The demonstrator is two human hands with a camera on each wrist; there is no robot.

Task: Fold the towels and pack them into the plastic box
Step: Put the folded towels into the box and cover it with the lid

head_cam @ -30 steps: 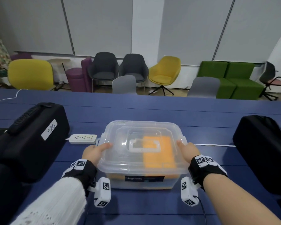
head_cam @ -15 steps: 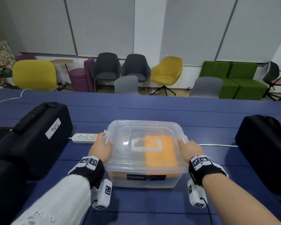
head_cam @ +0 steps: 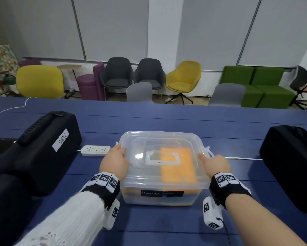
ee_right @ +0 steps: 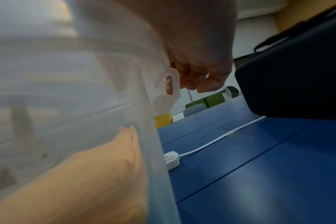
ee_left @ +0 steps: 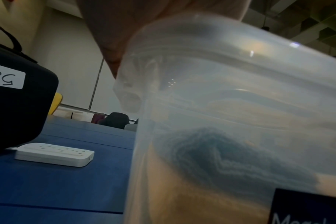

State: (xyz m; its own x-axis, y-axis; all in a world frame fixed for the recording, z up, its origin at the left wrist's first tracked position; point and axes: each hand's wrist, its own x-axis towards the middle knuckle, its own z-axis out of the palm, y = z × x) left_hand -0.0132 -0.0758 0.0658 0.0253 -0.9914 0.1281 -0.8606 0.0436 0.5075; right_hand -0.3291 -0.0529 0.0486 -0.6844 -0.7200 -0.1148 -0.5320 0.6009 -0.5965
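Blue table (head_cam: 167, 125) | lidded plastic box (head_cam: 160, 185) at centre, orange towel (head_cam: 177, 164) packed inside; left hand (head_cam: 113, 161) on lid's left edge, grip unclear | right hand (head_cam: 215, 161) fingers curled at right clip (ee_right: 171, 84), likely latching it.

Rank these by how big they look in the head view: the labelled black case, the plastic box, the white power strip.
1. Labelled black case, the largest, though it lies nearer the camera, which may exaggerate it.
2. Plastic box, clearly smaller in the frame.
3. White power strip, by far the smallest.
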